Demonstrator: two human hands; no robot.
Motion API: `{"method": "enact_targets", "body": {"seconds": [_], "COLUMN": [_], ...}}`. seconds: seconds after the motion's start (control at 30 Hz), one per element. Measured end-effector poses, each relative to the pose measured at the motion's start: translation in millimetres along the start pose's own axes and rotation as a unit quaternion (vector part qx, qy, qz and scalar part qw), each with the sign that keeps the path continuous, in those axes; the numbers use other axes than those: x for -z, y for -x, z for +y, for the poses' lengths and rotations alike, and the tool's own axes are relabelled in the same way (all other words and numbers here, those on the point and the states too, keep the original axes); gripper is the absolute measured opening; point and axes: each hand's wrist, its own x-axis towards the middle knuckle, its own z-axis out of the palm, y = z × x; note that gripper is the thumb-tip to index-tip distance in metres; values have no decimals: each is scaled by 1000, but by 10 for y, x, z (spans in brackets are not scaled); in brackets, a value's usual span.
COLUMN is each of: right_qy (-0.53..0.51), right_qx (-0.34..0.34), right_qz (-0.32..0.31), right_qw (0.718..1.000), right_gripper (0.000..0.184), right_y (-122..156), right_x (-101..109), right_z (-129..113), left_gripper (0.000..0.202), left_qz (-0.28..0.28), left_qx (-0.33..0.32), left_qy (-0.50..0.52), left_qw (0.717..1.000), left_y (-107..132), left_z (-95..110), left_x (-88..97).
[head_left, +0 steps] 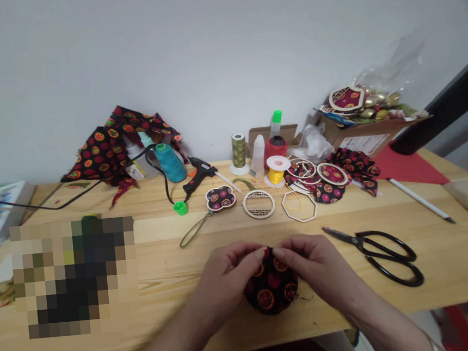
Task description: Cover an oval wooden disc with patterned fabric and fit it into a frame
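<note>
Near the table's front edge, a round piece of black fabric printed with red and orange circles is between my two hands. My left hand pinches its top edge between thumb and fingers. Close beside it, my right hand pinches the same edge. A few loose threads stick out at the fabric's lower right. Beyond my hands lie a round wooden lattice frame and a thin octagonal ring. A flower-shaped fabric pendant with a cord loop is farther left.
Black-handled scissors lie to the right, with a white pen beyond. At the back stand a glue gun, a teal thread cone, a yellow spool and a filled cardboard box. A blurred patch covers something at left.
</note>
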Motion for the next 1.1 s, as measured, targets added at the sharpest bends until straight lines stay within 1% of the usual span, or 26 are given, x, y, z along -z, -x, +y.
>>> {"method": "enact_targets", "body": {"seconds": [0.1,0.17,0.27,0.37,0.43,0.63,0.73,0.8,0.97,1.1], "right_qy": [57,78,81,84,76,8,-3,-4,40,50], "right_qx": [31,34,20,22,23,12,14,22,24,29], "right_qz": [-9,-11,-26,-46,-58,-71,-71,-64,-15,-6], "right_qw": [998,996,996,995,995,997,997,998,999,998], "right_gripper": [27,25,21,23,24,27,37,40,31,29], "right_y": [-145,-269,-453,-590,-647,-710,-719,-722,-720,-717], "right_x": [59,97,134,141,133,121,117,101,28,-3], "right_z": [-142,-223,-279,-268,-242,-134,-105,-103,-99,-71], "left_gripper": [21,21,21,21,21,20,22,22,21,23], "left_qz": [-40,-54,-52,-51,-47,-15,-2,-8,-21,-31], "left_qx": [0,-7,-10,-7,-10,1,2,-6,-11,-2], "left_qy": [3,37,65,106,115,45,43,48,63,87], "left_qw": [999,998,997,993,992,999,999,999,998,996], "left_y": [-140,-240,-367,-439,-461,-491,-499,-496,-477,-470], "left_z": [102,121,80,30,32,118,114,101,49,-2], "left_x": [99,160,221,250,258,235,223,225,245,253]}}
